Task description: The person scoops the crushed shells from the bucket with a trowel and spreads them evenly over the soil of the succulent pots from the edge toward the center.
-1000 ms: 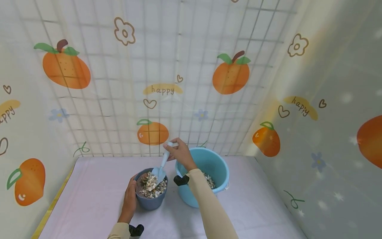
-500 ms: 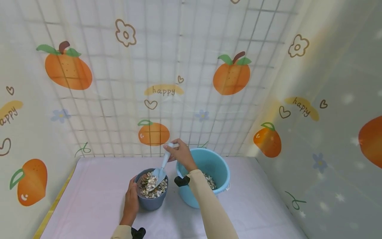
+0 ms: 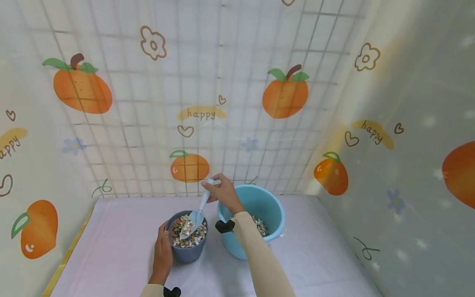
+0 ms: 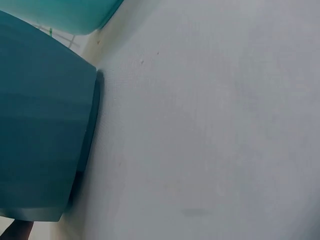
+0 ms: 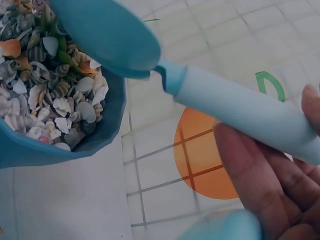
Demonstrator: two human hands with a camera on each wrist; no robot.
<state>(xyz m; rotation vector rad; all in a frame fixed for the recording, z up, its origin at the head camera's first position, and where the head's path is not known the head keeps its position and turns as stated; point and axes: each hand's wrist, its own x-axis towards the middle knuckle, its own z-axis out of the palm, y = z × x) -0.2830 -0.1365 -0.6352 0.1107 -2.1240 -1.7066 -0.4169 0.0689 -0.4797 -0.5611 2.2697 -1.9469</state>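
Observation:
A grey-blue flowerpot (image 3: 187, 255) stands on the table, filled with small mixed seashells (image 3: 193, 240); some green shows among them in the right wrist view. My left hand (image 3: 162, 255) rests against the pot's left side with its fingers fairly straight. In the left wrist view the pot's wall (image 4: 45, 115) fills the left edge. My right hand (image 3: 224, 194) pinches the pale handle of a light-blue hand trowel (image 5: 240, 110) between thumb and fingers. The trowel slants down to the left, its blade over the pot with pale shells at its tip.
A light-blue bucket (image 3: 272, 225) with more shells (image 3: 259, 226) inside stands right of the pot, partly behind my right forearm. A white cloth covers the table (image 3: 115, 247). Printed curtains (image 3: 241, 82) over a wire grid close off the back and sides.
Shells have spread leftward over the brownish patch in the pot, which they now mostly cover. The trowel's blade has shifted slightly left. Both hands keep nearly the same places.

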